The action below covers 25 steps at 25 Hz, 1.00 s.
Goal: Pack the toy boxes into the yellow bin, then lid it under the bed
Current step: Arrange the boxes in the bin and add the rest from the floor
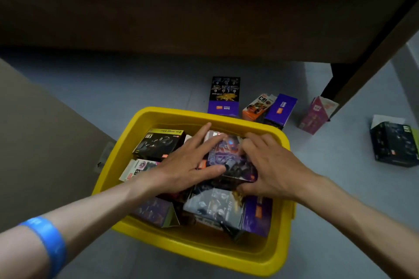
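Note:
The yellow bin sits on the grey floor before the bed, holding several toy boxes. Both hands are inside it on a purple robot box lying on top. My left hand lies flat across the box's left side, fingers straight, thumb along its near edge. My right hand grips its right side, fingers curled over the far edge and thumb under the near corner. A black box lies at the bin's back left, a grey and purple box at the front. No lid is visible.
Loose boxes stand on the floor beyond the bin: a black-purple box, an orange box, a purple box, a pink box and a dark box at right. The bed frame and its leg lie behind.

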Available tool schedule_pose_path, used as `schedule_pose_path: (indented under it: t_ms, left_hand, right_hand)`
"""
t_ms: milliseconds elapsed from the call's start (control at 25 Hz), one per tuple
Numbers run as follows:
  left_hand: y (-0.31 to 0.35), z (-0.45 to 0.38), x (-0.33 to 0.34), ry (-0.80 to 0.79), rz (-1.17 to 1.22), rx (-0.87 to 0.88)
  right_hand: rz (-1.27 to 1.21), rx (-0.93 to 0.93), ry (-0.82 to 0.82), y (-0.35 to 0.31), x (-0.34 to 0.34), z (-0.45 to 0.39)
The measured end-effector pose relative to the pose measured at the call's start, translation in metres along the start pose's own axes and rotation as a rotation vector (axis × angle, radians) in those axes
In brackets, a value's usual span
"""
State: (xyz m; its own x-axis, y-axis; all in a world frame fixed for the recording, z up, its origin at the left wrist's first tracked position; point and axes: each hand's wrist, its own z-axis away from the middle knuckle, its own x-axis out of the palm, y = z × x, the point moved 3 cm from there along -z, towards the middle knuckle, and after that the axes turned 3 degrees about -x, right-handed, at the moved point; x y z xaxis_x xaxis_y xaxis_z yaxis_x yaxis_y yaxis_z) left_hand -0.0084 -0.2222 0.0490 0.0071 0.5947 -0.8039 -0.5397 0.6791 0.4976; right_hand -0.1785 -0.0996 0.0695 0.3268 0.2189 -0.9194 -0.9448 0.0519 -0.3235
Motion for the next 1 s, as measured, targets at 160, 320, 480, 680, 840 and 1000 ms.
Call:
schedule_pose_path:
  t_ms: [160,320,480,680,840,1000]
  left_hand:
    - [-0.001,0.003,-0.017,0.101,0.306,0.026]
    - [-0.011,0.019,-0.038,0.416,0.342,-0.033]
    - [-0.004,0.042,-0.03,0.223,0.12,0.103]
    - [-0.012,0.043,-0.009,-0.165,-0.254,0.173]
    - [-0.021,0.03,-0.02,-0.063,-0.104,0.166]
    - [-0.031,0.031,-0.015,-0.092,-0.183,0.203]
  right_hand:
    - [-0.254,0.077,-0.032,0.007,-0.015,-0.003]
    - [-0.703,0.204,0.041,0.026,-0.039,0.013]
    - [-0.76,0.238,0.012,0.028,-0.046,0.021]
    - [-0.673,0.249,0.038,0.019,-0.044,0.025]
    - [-0.72,0.258,0.247,0.019,-0.047,0.047]
    - [-1.105,0.253,0.331,0.028,-0.053,0.076]
